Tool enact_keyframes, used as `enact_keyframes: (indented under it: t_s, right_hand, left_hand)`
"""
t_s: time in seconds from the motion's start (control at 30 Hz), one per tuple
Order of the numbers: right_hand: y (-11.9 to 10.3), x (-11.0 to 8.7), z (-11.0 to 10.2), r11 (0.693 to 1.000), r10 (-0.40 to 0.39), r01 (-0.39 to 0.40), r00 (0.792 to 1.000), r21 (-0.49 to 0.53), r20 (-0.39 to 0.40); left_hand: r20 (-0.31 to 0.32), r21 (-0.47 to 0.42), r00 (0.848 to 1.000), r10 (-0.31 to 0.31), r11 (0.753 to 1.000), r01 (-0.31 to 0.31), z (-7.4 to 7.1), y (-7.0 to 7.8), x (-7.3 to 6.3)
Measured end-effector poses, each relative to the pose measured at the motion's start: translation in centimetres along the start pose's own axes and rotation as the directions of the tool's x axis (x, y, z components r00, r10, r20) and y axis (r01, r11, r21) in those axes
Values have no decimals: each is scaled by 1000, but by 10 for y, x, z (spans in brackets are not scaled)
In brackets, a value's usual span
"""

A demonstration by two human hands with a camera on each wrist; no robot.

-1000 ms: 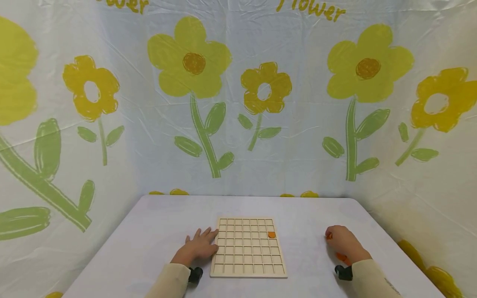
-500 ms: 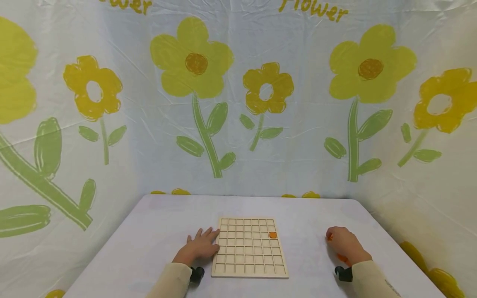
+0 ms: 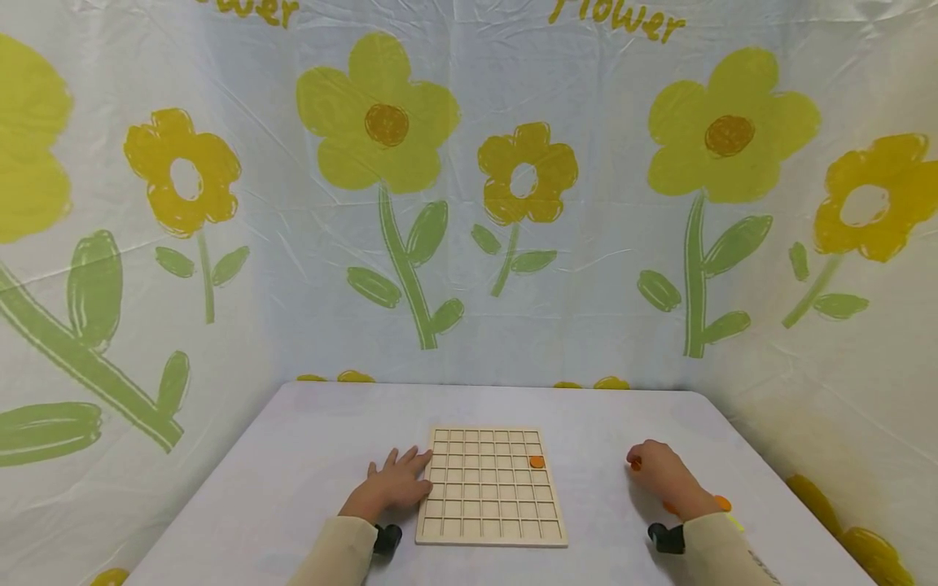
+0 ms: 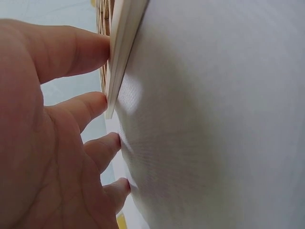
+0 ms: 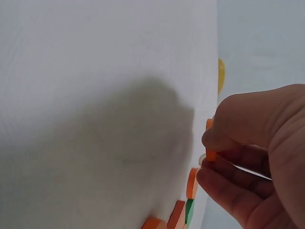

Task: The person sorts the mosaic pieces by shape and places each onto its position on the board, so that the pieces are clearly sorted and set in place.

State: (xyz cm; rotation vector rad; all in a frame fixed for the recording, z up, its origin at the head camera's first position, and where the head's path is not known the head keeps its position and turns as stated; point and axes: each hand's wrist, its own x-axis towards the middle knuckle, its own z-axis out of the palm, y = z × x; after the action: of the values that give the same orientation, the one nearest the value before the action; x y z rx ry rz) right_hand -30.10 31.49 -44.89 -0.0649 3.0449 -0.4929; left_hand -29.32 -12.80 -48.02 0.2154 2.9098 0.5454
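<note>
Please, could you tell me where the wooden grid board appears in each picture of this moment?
Head: the wooden grid board lies at lower middle, at the fingertips of the left hand.
Left wrist: its side edge shows near the top, left of centre.
Right wrist: not in it.
Shared landmark: the white table, visible in all three.

I observe a passable lane of tabletop (image 3: pixel 595 488) between the wooden grid board (image 3: pixel 487 491) and the right hand (image 3: pixel 665 476). Access from the board's left is obstructed: the left hand (image 3: pixel 388 487) is spread at that edge, touching it. One cell in the rightmost column is occupied by an orange disc (image 3: pixel 537 462). Loose orange pieces (image 5: pixel 192 183) and a green piece (image 5: pixel 189 212) obstruct the surface near the right hand. Flowered cloth (image 3: pixel 586 325) bounds the far side.
</note>
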Motion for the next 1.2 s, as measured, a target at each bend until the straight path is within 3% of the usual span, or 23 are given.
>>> enact_keyframes:
  t_s: [0.3,0.7,1.2]
  right_hand:
    - [-14,4,9,998,-66,67,996,10,-65]
    - [-38,3,16,996,-1,4,999,85,-36]
    - [-69,11,27,995,-55,62,995,79,-81]
  left_hand:
    - [-1,-2,1000,-10,1000,10,2,-1,1]
    - [7,-12,1000,-12,1000,12,1,0,-1]
    - [12,-16,1000,-15,1000,15,0,2,-3]
